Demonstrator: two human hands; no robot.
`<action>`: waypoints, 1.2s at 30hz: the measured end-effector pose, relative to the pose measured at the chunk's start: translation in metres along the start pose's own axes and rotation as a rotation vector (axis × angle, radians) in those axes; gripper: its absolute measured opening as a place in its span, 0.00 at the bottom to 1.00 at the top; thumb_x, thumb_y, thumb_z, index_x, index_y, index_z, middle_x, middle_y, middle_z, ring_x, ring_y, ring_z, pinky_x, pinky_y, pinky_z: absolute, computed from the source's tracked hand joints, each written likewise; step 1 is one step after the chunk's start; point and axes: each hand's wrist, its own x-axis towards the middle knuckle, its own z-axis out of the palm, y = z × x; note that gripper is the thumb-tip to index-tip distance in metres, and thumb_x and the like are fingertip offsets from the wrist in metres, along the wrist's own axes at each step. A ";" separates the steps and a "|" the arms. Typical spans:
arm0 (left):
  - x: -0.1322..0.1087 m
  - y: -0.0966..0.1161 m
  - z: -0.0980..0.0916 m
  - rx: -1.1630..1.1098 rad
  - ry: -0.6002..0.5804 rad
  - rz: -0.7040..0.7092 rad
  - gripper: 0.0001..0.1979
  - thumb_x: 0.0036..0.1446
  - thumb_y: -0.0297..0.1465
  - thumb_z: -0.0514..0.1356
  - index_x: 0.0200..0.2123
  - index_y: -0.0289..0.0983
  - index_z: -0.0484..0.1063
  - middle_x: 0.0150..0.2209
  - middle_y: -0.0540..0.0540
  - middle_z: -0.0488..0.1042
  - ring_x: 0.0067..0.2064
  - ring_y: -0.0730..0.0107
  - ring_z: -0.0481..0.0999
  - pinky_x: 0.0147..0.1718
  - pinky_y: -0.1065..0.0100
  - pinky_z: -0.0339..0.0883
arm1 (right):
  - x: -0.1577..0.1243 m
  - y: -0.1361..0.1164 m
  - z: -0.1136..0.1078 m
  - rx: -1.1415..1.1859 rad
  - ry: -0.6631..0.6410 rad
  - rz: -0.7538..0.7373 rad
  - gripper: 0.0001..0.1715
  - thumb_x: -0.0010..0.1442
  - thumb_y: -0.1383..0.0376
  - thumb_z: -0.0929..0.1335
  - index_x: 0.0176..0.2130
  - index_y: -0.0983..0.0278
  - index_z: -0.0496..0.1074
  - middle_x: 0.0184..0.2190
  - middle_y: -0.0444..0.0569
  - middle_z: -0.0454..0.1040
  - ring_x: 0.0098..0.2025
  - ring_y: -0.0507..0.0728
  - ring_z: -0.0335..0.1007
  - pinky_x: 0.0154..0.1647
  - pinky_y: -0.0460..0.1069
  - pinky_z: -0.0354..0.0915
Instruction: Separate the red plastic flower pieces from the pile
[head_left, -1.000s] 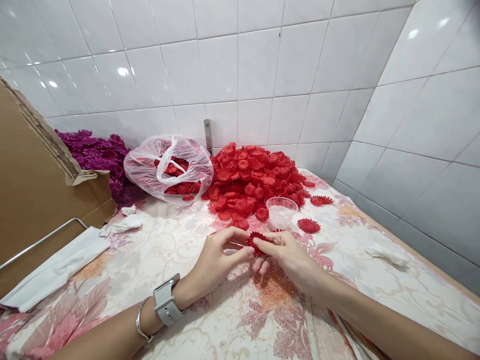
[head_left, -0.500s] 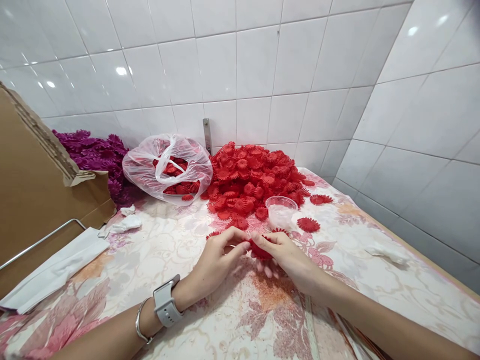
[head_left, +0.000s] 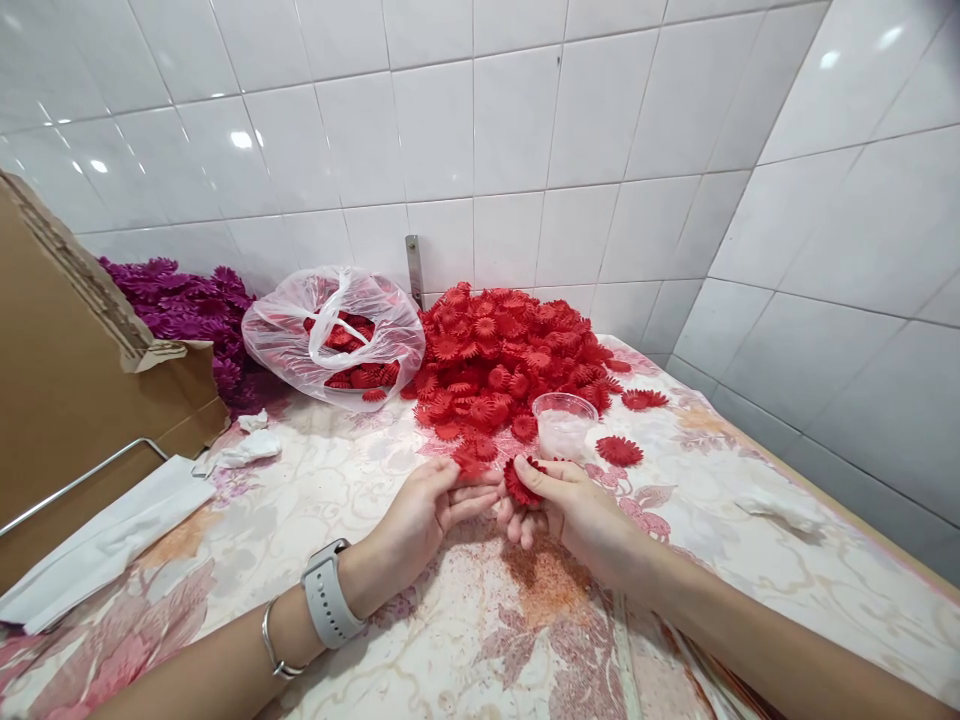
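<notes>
My right hand [head_left: 574, 510] pinches a red fabric flower [head_left: 519, 482] between thumb and fingers, just above the floral tablecloth [head_left: 465, 640]. My left hand [head_left: 427, 515], with a grey watch and a bangle on the wrist, has its fingers curled next to it and holds another red flower piece [head_left: 469, 466] at the fingertips. Both hands meet near the table's middle. Right behind them stands a small clear plastic cup [head_left: 564, 422]. A big heap of red flowers [head_left: 510, 355] lies further back against the tiled wall.
A clear plastic bag [head_left: 337, 335] with red flowers sits left of the heap. Purple flowers [head_left: 187, 315] pile up at the back left beside a cardboard box [head_left: 67, 380]. White paper [head_left: 112, 540] lies at the left. Loose red flowers [head_left: 619, 450] lie right of the cup. Tiled walls close the corner.
Both hands have shifted slightly away from me toward the cup. The single flower held between both hands is now two pieces, one at each hand.
</notes>
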 end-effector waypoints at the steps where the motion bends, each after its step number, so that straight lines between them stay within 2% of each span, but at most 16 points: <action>1: 0.000 0.001 0.000 0.011 0.044 0.009 0.07 0.53 0.27 0.54 0.27 0.31 0.69 0.31 0.40 0.76 0.33 0.69 0.76 0.40 0.68 0.69 | 0.000 -0.001 0.000 0.009 0.006 -0.004 0.19 0.52 0.54 0.68 0.25 0.69 0.70 0.20 0.48 0.72 0.18 0.49 0.67 0.19 0.43 0.64; 3: -0.002 0.002 -0.001 0.085 0.121 0.078 0.06 0.55 0.29 0.53 0.31 0.33 0.67 0.33 0.41 0.76 0.36 0.66 0.76 0.41 0.63 0.68 | -0.001 -0.003 0.001 0.004 0.025 0.016 0.17 0.54 0.55 0.66 0.27 0.68 0.69 0.21 0.48 0.72 0.18 0.50 0.67 0.18 0.44 0.65; 5: -0.004 0.003 -0.003 0.251 0.188 0.204 0.07 0.53 0.30 0.56 0.37 0.37 0.65 0.39 0.42 0.74 0.42 0.62 0.74 0.44 0.58 0.66 | -0.002 -0.004 0.000 -0.017 0.053 0.054 0.14 0.55 0.58 0.66 0.28 0.67 0.68 0.23 0.48 0.72 0.19 0.51 0.67 0.17 0.45 0.65; 8: -0.005 0.002 -0.008 0.632 0.235 0.429 0.15 0.47 0.28 0.60 0.41 0.40 0.67 0.53 0.43 0.63 0.56 0.58 0.61 0.53 0.56 0.56 | -0.002 -0.004 -0.002 -0.079 0.062 0.056 0.10 0.55 0.62 0.65 0.27 0.67 0.69 0.24 0.49 0.73 0.20 0.50 0.68 0.18 0.44 0.64; 10: -0.005 0.003 -0.010 0.839 0.235 0.542 0.14 0.47 0.26 0.60 0.40 0.40 0.71 0.57 0.44 0.57 0.61 0.58 0.53 0.58 0.56 0.47 | -0.003 -0.004 -0.002 -0.134 0.039 0.023 0.12 0.55 0.62 0.66 0.27 0.68 0.70 0.24 0.49 0.73 0.21 0.49 0.67 0.18 0.42 0.62; 11: -0.005 0.003 -0.010 0.897 0.240 0.570 0.13 0.47 0.26 0.60 0.38 0.40 0.72 0.57 0.44 0.56 0.61 0.58 0.51 0.58 0.56 0.45 | -0.003 -0.005 -0.002 -0.158 0.025 0.014 0.13 0.55 0.61 0.66 0.26 0.69 0.70 0.23 0.49 0.73 0.21 0.49 0.67 0.18 0.42 0.62; 12: -0.005 0.003 -0.010 0.925 0.237 0.579 0.11 0.48 0.27 0.59 0.37 0.40 0.73 0.57 0.44 0.58 0.60 0.58 0.53 0.58 0.56 0.45 | -0.003 -0.005 -0.002 -0.174 0.016 0.007 0.14 0.54 0.60 0.66 0.26 0.69 0.70 0.23 0.49 0.73 0.21 0.49 0.67 0.18 0.42 0.61; 14: -0.005 0.004 -0.008 0.910 0.187 0.555 0.08 0.50 0.29 0.59 0.36 0.40 0.74 0.52 0.44 0.65 0.56 0.59 0.60 0.55 0.58 0.51 | -0.003 -0.006 0.000 -0.187 0.015 -0.001 0.14 0.52 0.59 0.68 0.27 0.69 0.71 0.22 0.49 0.73 0.21 0.49 0.68 0.18 0.42 0.61; 17: -0.006 0.004 -0.004 0.782 0.034 0.423 0.08 0.52 0.33 0.57 0.35 0.38 0.73 0.38 0.45 0.74 0.41 0.63 0.73 0.42 0.64 0.65 | -0.005 -0.008 0.005 -0.200 0.026 -0.001 0.15 0.49 0.58 0.69 0.25 0.69 0.71 0.22 0.49 0.74 0.20 0.49 0.68 0.17 0.42 0.61; 20: -0.008 0.002 -0.002 0.665 -0.050 0.335 0.08 0.51 0.33 0.58 0.35 0.38 0.72 0.32 0.47 0.75 0.30 0.69 0.75 0.31 0.69 0.67 | -0.008 -0.010 0.009 -0.189 0.028 0.023 0.14 0.50 0.59 0.68 0.25 0.69 0.71 0.21 0.49 0.74 0.19 0.50 0.69 0.16 0.43 0.62; 25: -0.009 0.000 -0.003 0.782 -0.019 0.415 0.05 0.50 0.29 0.59 0.31 0.37 0.74 0.32 0.47 0.76 0.33 0.69 0.75 0.33 0.72 0.67 | -0.007 -0.009 0.008 -0.194 -0.046 0.075 0.15 0.51 0.58 0.67 0.27 0.70 0.71 0.20 0.49 0.74 0.19 0.52 0.70 0.16 0.45 0.65; 29: -0.007 -0.001 -0.004 0.781 -0.025 0.403 0.05 0.50 0.28 0.59 0.32 0.36 0.74 0.32 0.47 0.76 0.34 0.69 0.75 0.32 0.73 0.67 | -0.003 -0.005 0.005 -0.167 -0.059 0.039 0.15 0.48 0.58 0.70 0.29 0.69 0.72 0.23 0.49 0.75 0.26 0.54 0.74 0.28 0.48 0.70; 31: -0.007 -0.002 -0.004 0.747 -0.025 0.393 0.06 0.50 0.29 0.59 0.32 0.36 0.74 0.33 0.47 0.76 0.34 0.69 0.75 0.33 0.72 0.67 | -0.003 -0.004 0.004 -0.169 -0.038 0.025 0.16 0.47 0.57 0.71 0.30 0.68 0.73 0.22 0.47 0.74 0.26 0.53 0.74 0.30 0.49 0.70; 36: -0.010 -0.002 -0.002 0.627 -0.017 0.330 0.07 0.50 0.33 0.60 0.33 0.37 0.72 0.33 0.48 0.75 0.32 0.70 0.75 0.32 0.72 0.69 | -0.004 -0.006 0.004 -0.208 0.057 0.003 0.18 0.46 0.55 0.71 0.27 0.69 0.73 0.20 0.47 0.73 0.22 0.52 0.73 0.24 0.46 0.69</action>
